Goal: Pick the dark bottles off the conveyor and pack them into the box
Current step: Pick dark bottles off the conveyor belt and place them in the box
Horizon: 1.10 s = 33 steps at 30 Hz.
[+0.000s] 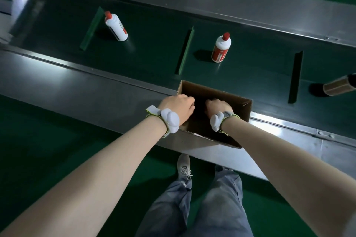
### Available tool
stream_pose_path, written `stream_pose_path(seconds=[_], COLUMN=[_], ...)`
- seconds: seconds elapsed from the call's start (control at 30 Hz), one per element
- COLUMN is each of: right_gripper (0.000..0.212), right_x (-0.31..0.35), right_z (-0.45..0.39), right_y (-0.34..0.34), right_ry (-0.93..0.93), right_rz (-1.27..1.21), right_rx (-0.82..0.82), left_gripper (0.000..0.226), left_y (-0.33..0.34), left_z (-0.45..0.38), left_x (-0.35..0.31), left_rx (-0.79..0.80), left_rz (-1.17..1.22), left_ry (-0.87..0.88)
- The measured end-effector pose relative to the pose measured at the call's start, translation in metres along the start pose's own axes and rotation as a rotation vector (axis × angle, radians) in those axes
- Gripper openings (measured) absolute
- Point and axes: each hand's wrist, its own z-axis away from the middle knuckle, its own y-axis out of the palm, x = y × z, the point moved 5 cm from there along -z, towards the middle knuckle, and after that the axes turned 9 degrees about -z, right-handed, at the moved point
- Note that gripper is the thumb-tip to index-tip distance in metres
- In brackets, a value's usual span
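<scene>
An open cardboard box (244,110) rests on the steel ledge in front of the conveyor. Both my hands reach down into it. My left hand (177,107) is at the box's left side with its fingers curled inward. My right hand (218,106) is in the middle of the box, fingers curled downward. The space between them is black, and I cannot tell whether a dark bottle is held there. One dark bottle (339,85) with a brown label stands on the belt at the far right edge, apart from both hands.
Two white bottles with red caps stand on the green conveyor belt (154,48): one (116,26) at the left, one (221,47) beyond the box. Raised green cleats divide the belt. The steel ledge (86,86) runs along its near side. My legs stand on green floor.
</scene>
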Motion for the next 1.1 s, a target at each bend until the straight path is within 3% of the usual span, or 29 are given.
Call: stream_pose_path(seconds=[0.37,0.53,0.77,1.1], right_gripper=[0.028,0.031,0.031,0.031], right_x=[-0.011,-0.045,-0.159,-0.341], right_z=[0.062,0.085,0.103,0.117], right_y=[-0.096,-0.156,-0.218,-0.244], right_ry=[-0.057,-0.101,-0.039,0.153], right_rz=[-0.071,-0.106,-0.153,-0.245], right_rx=[-0.133,-0.285,-0.414,-0.451], left_gripper=[0.040,0.032,0.021,0.037], left_y=[-0.085,-0.132,-0.177,-0.193], left_z=[-0.008,-0.028,-0.090,-0.193], left_x=[-0.022,-0.055,-0.137,-0.294], left_rx=[-0.031,-0.111,-0.193,-0.195], left_rz=[-0.037,-0.052,-0.032,-0.051], left_ry=[-0.022,0.023,0.098,0.227])
